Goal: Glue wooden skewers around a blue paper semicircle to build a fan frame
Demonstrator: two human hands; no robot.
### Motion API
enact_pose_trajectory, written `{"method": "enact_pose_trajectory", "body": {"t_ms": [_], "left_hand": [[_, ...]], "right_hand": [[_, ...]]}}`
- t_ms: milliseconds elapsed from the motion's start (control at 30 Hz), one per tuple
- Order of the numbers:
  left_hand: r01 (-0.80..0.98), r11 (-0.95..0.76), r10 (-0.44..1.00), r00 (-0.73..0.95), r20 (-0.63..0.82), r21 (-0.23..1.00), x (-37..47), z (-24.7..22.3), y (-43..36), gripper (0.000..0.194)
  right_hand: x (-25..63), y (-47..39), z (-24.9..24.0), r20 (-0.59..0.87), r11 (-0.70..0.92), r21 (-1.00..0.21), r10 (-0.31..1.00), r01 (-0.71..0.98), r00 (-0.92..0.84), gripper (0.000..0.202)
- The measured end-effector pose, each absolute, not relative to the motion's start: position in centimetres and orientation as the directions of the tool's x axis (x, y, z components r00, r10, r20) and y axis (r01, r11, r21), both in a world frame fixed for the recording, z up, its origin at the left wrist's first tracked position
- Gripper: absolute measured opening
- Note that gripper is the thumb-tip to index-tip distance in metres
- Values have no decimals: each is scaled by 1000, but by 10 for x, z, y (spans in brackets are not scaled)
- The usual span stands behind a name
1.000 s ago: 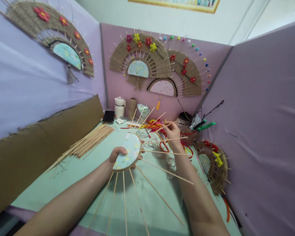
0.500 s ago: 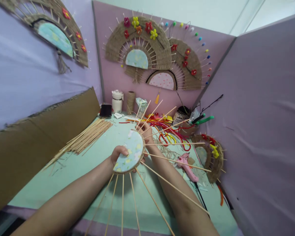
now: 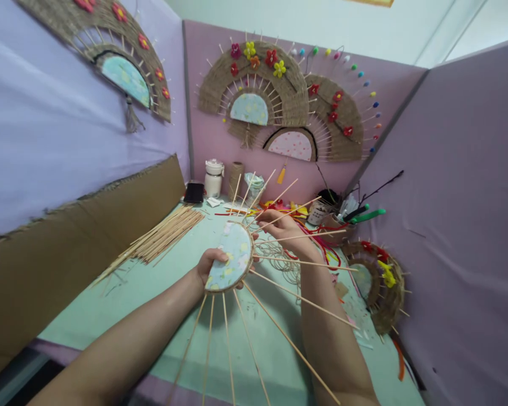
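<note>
My left hand (image 3: 211,265) grips a half-round fan base (image 3: 231,256) covered in pale blue floral cloth, thumb on its face and fingers behind. Thin bamboo sticks (image 3: 296,292) fan out from its curved edge. My right hand (image 3: 281,228) is behind the upper sticks, thumb and fingertips pinched near the rim. A thin strand of twine seems to run to those fingertips, though it is hard to make out. Loose loops of twine (image 3: 279,256) lie on the table below this hand.
Bamboo sticks (image 3: 156,237) lie in a pile at left, beside a cardboard strip (image 3: 88,225). At the back stand a white jar (image 3: 214,178) and a twine spool (image 3: 236,179). Pens (image 3: 366,215) stand in a pot at right, near a finished fan (image 3: 376,287). Decorated fans (image 3: 254,84) hang behind.
My right hand has drawn back to the right from the rim, its forearm now covering the pink glue gun. My left hand keeps its grip on the fan base. The view has shifted slightly.
</note>
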State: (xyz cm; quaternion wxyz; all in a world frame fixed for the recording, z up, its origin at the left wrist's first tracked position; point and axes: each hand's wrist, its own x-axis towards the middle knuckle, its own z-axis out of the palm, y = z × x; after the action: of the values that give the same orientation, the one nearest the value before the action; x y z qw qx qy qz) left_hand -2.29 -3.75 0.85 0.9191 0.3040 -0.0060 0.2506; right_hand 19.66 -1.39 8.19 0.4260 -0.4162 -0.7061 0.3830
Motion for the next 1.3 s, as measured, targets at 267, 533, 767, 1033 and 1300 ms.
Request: {"method": "enact_pose_trajectory", "body": {"t_ms": [267, 533, 767, 1033, 1300], "left_hand": [[-419, 709, 410, 899, 151, 567, -28, 0, -34, 77], [-405, 666, 421, 897, 132, 626, -31, 4, -33, 70], [-362, 651, 391, 913, 114, 667, -30, 7, -33, 70], [-331, 699, 322, 937, 134, 634, -24, 11, -43, 55], [-352, 739, 344, 930, 127, 575, -17, 29, -50, 64]], "right_hand": [[180, -33, 86, 263, 315, -949, 808, 11, -527, 28], [190, -32, 81, 127, 185, -982, 809, 43, -574, 28], [191, -29, 77, 194, 246, -968, 848, 42, -493, 29], [185, -25, 74, 234, 260, -965, 920, 42, -316, 27], [183, -26, 76, 236, 262, -963, 936, 69, -260, 29]]}}
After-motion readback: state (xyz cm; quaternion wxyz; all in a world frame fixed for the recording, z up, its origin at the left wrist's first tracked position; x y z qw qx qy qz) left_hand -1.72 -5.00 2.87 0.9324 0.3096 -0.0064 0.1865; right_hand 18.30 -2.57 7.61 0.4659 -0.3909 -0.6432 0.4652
